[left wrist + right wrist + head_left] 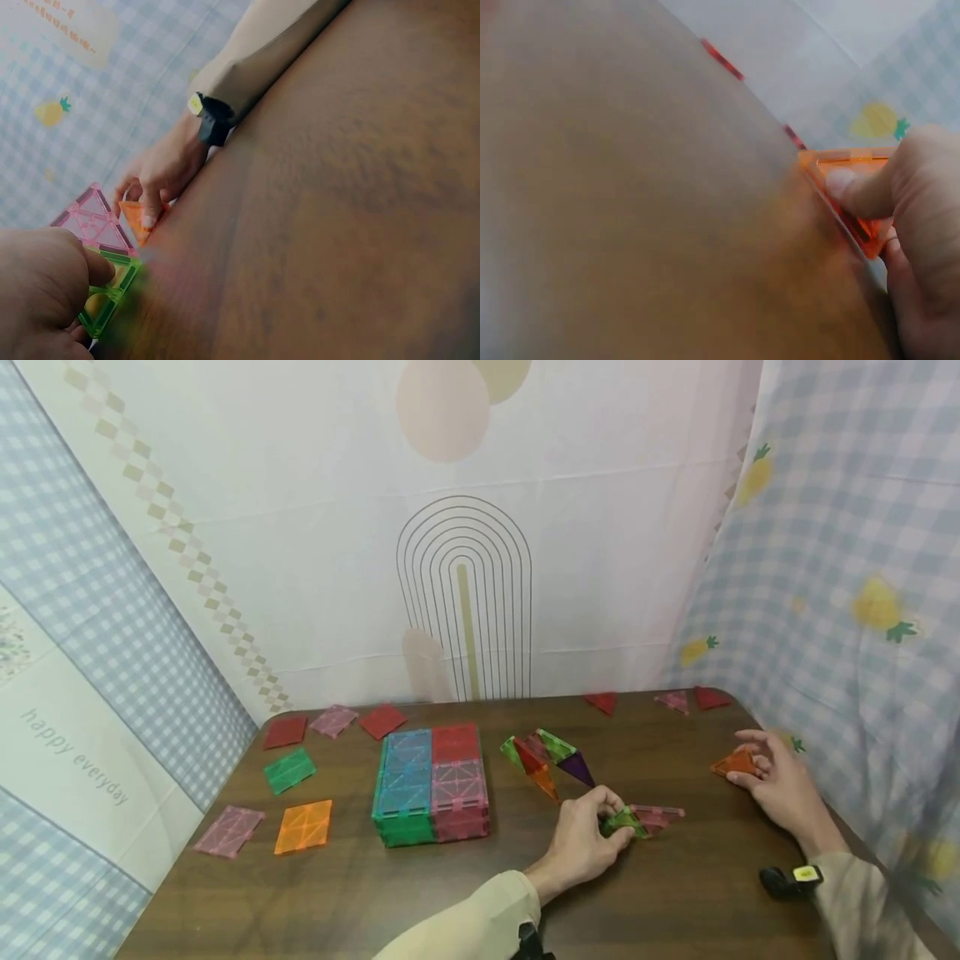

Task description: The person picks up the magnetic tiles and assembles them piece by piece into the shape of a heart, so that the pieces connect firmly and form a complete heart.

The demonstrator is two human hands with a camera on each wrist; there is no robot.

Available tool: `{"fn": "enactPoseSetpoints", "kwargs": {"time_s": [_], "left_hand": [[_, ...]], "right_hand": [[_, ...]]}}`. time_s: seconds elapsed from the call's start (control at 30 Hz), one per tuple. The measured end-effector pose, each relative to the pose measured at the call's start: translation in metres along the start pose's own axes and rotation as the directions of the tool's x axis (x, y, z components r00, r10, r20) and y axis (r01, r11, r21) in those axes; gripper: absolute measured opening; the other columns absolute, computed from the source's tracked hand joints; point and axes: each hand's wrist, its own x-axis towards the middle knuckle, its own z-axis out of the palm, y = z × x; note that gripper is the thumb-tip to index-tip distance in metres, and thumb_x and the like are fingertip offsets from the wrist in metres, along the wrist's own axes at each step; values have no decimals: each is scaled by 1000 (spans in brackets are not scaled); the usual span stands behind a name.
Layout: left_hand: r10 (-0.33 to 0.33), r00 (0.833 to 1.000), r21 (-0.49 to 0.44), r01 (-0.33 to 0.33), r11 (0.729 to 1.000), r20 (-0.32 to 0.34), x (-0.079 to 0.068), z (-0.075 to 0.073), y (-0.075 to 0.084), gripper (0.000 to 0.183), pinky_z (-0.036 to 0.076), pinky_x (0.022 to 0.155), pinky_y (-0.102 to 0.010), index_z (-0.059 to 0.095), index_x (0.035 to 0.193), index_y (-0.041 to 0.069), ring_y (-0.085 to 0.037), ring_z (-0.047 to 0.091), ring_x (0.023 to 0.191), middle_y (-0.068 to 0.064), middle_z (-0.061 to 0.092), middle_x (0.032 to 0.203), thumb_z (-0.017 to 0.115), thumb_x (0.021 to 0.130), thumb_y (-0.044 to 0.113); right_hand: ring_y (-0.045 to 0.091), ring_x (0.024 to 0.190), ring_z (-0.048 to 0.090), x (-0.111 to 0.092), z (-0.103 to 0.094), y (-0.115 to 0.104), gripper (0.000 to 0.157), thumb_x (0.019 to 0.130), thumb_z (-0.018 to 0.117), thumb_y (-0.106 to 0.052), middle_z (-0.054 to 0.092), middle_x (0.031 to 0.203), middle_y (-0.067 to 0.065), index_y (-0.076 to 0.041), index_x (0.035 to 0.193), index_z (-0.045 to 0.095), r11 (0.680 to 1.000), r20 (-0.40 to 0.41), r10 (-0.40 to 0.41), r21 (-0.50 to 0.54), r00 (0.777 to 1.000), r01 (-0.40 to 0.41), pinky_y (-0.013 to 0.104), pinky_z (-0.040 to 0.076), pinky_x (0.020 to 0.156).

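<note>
My left hand [583, 839] pinches a green triangular magnetic tile [624, 821] near the middle right of the table. A pink triangular tile [657, 817] joins its right side, and both stand on edge in the left wrist view. Farther right, my right hand [780, 785] grips an orange triangular tile [735, 763], the thumb [847, 186] lying flat across its face. Just beyond my left hand rests a joined group of triangular tiles: green [557, 745], red [529, 757], orange [543, 782] and purple [576, 768].
Left of centre stands a box built of square tiles [432, 787] in blue, red, pink and green. Loose squares, including a green one [289, 771] and an orange one [303, 827], lie at the left. Red [602, 702] and pink [675, 701] triangles lie along the back edge.
</note>
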Motion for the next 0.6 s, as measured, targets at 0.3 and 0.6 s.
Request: {"fn": "enactPoseSetpoints", "kwargs": {"time_s": [0.3,0.6], "left_hand": [[4,1000,5,-4,1000,3,0,1,0,22,48,77,-9,69,109,20,10,59,81,10,83,100,88,98,15],[-9,1000,2,9,1000,0,0,0,0,23,48,78,-9,69,109,21,8,60,83,10,83,102,88,98,16]], "right_hand": [[10,89,77,-30,10,-40,22,98,82,2,80,104,-1,1,118,72,942,153,-100,332,983,44,24,62,72],[22,82,73,-50,22,-69,20,102,75,7,77,101,10,-6,116,71,865,353,-272,496,895,68,33,62,72]]}}
